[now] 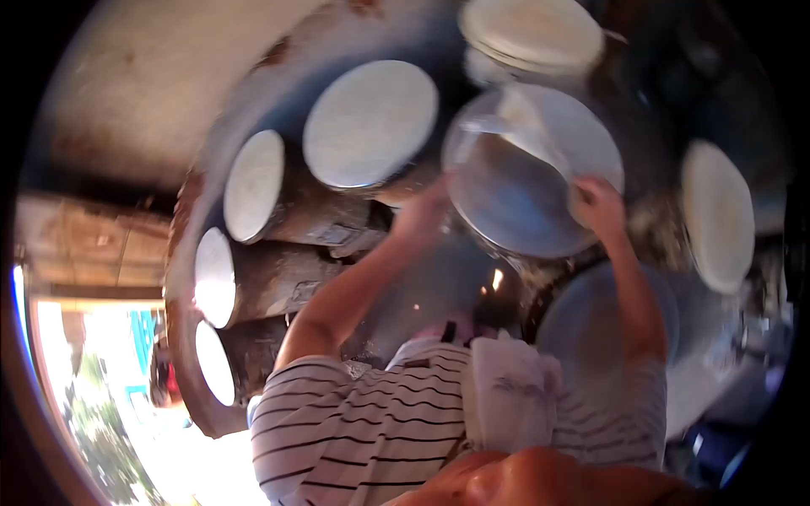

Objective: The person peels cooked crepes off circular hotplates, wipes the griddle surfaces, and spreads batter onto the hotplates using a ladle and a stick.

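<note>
A large round metal plate (515, 198) lies in front of me, with a thin whitish sheet (582, 131) folded back over its far right part. My right hand (597, 205) is at the plate's right edge, its fingers closed on the lower end of the sheet. At the left edge of the plate is my left hand (432, 211); motion smears its fingers, so I cannot make out whether it holds anything.
Round pale discs stand around the plate: one (371, 124) at the upper left, one (255, 185) farther left, a thick one (531, 34) at the top and one (717, 217) at the right. Small flames (497, 278) glow below the plate. Another round plate (582, 316) is under my right forearm.
</note>
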`<state>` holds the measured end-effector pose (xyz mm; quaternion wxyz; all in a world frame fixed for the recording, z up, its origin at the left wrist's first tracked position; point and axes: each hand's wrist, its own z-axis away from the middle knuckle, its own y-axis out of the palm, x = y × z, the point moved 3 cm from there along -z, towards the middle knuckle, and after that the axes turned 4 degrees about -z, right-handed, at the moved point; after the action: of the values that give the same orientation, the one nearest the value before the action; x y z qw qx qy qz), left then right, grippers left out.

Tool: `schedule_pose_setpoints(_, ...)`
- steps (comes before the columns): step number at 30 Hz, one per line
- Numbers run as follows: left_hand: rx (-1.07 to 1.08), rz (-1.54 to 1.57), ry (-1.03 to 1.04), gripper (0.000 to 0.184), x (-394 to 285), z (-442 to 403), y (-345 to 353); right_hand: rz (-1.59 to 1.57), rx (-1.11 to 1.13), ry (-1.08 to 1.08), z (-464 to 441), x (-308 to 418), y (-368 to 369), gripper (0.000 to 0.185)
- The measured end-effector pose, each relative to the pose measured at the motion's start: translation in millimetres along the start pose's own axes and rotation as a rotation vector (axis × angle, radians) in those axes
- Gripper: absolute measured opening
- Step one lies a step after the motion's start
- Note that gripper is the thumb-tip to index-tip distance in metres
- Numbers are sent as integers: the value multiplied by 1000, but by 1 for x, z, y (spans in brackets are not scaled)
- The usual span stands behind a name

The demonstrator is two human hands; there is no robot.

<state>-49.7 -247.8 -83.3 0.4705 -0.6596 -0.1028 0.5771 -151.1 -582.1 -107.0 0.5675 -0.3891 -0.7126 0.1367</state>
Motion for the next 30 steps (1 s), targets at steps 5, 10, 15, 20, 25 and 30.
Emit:
schedule_pose_setpoints(5,-6,-70,58,56,0,68,4,-29,186,-61,17,-5,-21,32)
schedule_pose_setpoints(10,203,-96,-71,56,-32,50,8,51,47,-98,-31,-64,-41,33)
schedule_pose_setpoints(15,250,-155,-2,58,-30,78,12,-86,272,-166,-9,-8,0,29)
schedule_pose_setpoints(20,341,-36,56,60,-45,90,6,-73,160,-232,-50,-38,-15,27)
schedule_pose_setpoints(25,403,-34,-72,52,-37,95,3,-223,364,-307,-37,-17,9,30)
schedule_pose_setpoints(30,345,206,-435,55,-28,123,-18,-133,512,-8,-31,-38,-31,31)
